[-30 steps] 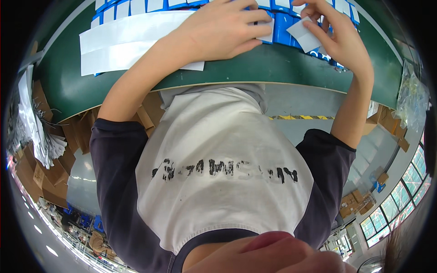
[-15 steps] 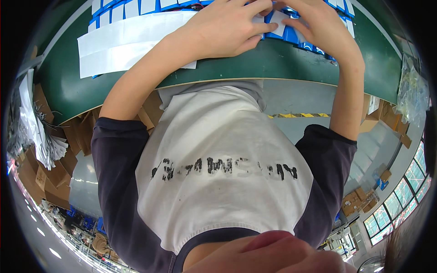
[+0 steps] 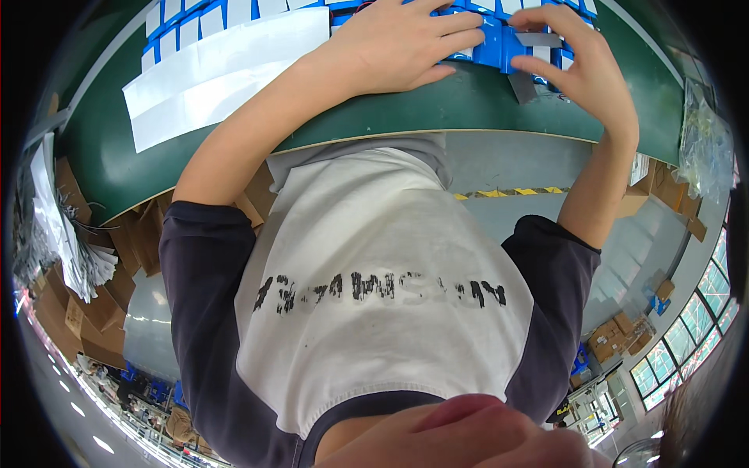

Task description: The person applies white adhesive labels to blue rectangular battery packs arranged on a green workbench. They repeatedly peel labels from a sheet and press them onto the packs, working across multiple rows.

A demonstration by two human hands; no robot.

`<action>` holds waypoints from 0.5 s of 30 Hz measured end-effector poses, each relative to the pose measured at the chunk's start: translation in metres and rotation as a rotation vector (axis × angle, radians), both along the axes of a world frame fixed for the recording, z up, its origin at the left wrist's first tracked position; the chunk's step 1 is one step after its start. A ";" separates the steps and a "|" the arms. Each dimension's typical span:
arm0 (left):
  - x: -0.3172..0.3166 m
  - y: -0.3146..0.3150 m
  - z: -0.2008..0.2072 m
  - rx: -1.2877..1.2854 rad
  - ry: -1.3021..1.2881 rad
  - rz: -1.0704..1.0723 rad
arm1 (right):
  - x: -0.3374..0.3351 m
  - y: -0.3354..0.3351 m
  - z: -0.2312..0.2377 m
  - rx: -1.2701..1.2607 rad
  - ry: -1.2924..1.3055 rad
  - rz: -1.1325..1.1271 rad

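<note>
My left hand [image 3: 406, 47] lies over rows of blue rectangular packs, fingers stretched out and apart, its fingertips beside a bare blue pack [image 3: 488, 47]. To the right, my right hand [image 3: 581, 62] has thumb and index finger spread on either side of another blue pack [image 3: 509, 50]. A thin grey strip [image 3: 540, 39] shows between those fingers, and a dark grey flap [image 3: 523, 87] juts out below the thumb; whether they are one piece I cannot tell. Many packs carry white labels [image 3: 211, 22]. A creased white sheet [image 3: 226, 74] lies left of my left hand, partly over the packs.
The packs stand on a green worktable [image 3: 406, 109] with a curved-looking near edge at my waist. White strips [image 3: 58, 218] hang at the left beside cardboard boxes [image 3: 101, 320]. A clear plastic bag [image 3: 704, 148] hangs at the table's right end.
My hands have moved apart, the right one shifting right and its fingers spreading. The white label between them no longer shows there; a bare blue pack and a grey strip now show. The white sheet looks slightly shifted left.
</note>
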State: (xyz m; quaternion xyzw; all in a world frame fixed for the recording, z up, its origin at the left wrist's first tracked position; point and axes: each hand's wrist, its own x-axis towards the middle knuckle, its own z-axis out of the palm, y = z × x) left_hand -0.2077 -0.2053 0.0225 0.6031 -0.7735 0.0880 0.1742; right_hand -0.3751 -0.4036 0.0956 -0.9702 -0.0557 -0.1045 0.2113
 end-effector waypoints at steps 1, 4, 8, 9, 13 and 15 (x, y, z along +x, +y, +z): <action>0.001 -0.004 -0.001 0.007 0.012 -0.011 | -0.005 -0.008 -0.005 -0.077 -0.035 0.047; 0.004 -0.016 -0.006 0.022 0.035 -0.036 | -0.040 0.002 -0.007 -0.121 0.133 -0.108; 0.005 -0.016 -0.008 -0.002 0.024 -0.048 | -0.067 0.020 -0.034 -0.140 0.104 -0.226; 0.006 -0.016 -0.009 -0.022 0.028 -0.060 | -0.073 0.021 -0.042 -0.154 0.055 -0.248; 0.007 -0.014 -0.007 -0.023 0.053 -0.061 | -0.083 0.034 -0.056 -0.179 -0.043 -0.358; 0.007 -0.013 -0.012 -0.041 0.089 -0.085 | -0.095 0.039 -0.059 -0.202 -0.105 -0.427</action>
